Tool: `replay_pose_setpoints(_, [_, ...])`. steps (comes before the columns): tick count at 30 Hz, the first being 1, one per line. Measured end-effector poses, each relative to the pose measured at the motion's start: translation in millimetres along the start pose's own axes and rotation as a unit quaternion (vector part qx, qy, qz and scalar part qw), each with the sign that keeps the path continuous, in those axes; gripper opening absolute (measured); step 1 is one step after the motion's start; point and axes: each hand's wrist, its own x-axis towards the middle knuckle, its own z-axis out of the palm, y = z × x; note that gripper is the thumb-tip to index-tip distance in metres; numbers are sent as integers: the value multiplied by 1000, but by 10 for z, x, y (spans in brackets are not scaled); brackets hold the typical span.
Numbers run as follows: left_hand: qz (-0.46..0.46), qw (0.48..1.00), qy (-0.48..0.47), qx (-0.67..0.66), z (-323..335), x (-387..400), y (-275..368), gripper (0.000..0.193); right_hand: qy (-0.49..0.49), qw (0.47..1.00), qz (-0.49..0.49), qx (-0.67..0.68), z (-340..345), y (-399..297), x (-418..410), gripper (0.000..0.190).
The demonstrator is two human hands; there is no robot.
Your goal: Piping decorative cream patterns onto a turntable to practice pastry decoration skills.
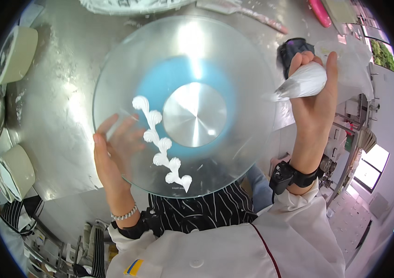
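Note:
A round glass turntable point(249, 104) with a metal centre disc point(195, 114) stands before me. A zigzag line of piped white cream shells point(161, 159) runs over its left part down to the near rim. My left hand point(112, 153) is at the turntable's left edge, thumb at the rim and fingers spread, seen through the glass beneath it. To the right of the glass, my right hand point(313, 87) holds a piping bag point(303, 82) filled with white cream, its tip pointing left towards the turntable's edge.
A metal worktable point(61, 139) lies under the turntable. Pale round containers point(23, 52) stand at the left. A cream-smeared spatula point(263, 21) and a white-smeared bowl point(131, 6) lie beyond the glass. Near my right hand are a black object point(289, 52) and a clear plastic bag point(348, 66).

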Motion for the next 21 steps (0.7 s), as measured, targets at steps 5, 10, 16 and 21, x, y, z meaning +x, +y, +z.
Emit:
replay_pose_setpoints(5, [-16, 999, -28, -43, -71, -32, 54, 46, -34, 994, -87, -53, 498, -206, 280, 30])
replay_pose_setpoints(10, [-14, 999, -40, -8, -23, -33, 114, 42, -82, 978, -154, -110, 934, -35, 1082, 33])
replay_pose_setpoints(16, [-10, 999, -36, 3, -53, -23, 138, 44, -73, 956, -213, -186, 934, 368, 1433, 30])
replay_pose_setpoints(21, [-3, 999, -41, 2, -58, 9, 106, 45, -77, 938, -261, -213, 881, 444, 1529, 26])
